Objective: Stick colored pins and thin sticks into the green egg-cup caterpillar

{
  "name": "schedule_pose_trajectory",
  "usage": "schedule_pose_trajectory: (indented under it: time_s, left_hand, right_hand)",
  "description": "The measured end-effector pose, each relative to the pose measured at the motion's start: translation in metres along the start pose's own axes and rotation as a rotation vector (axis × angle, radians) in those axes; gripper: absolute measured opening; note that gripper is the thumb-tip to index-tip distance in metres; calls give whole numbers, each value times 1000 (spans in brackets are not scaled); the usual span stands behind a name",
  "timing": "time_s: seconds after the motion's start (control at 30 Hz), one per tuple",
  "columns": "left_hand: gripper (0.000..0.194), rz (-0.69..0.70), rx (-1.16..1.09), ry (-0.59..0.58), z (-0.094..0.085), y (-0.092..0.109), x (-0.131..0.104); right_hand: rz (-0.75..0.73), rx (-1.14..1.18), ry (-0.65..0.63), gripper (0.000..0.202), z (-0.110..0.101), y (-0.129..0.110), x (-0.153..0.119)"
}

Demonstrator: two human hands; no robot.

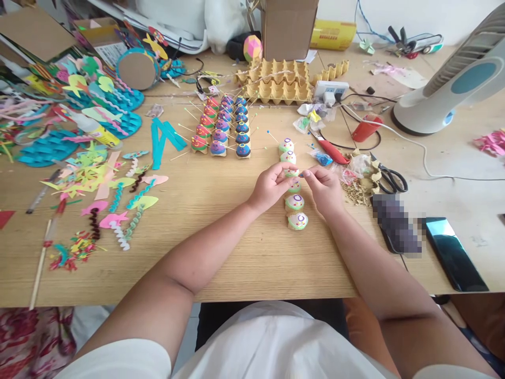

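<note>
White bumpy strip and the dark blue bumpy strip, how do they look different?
The white strip is pale with green edging; the blue strip is dark. The left hand and right hand partly cover the white strip, while no hand is at the blue strip. The white strip lies nearer the person, the blue strip farther off. Both are rows of rounded bumps.

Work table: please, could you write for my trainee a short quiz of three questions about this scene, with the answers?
1. Which domes are nearest to the left hand and the right hand?
a) the red domes
b) the blue domes
c) the white domes
2. True or false: the white fan stands to the right of the power strip.
3. Fill in: the black scissors lie nearer to the ____ hand.

Key: 1 c; 2 true; 3 right.
</note>
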State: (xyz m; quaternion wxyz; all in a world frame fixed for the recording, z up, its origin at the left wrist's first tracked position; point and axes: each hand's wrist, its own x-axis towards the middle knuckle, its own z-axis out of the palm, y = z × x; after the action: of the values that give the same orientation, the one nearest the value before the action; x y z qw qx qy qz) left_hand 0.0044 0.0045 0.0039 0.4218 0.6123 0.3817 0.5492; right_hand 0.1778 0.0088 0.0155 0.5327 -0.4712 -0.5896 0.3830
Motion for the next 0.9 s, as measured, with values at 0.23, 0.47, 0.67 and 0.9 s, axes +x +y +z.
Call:
schedule_pose_trajectory:
  time_s: [0.23,0.47,0.67,0.9]
  left_hand:
    - [18,88,68,6,1,-12,-3]
    - [14,149,124,14,-1,-10,-3]
    - [28,57,20,26,2,-8,-3]
    - [37,-108,-102,163,-3,-20,7]
  right_hand:
    - [-2,15,-39,50,4,-2,-3]
    - [41,76,-69,51,4,-2,-3]
    - [123,106,-60,50,3,-2,-1]
    - [392,533,33,28,-5,-1,10]
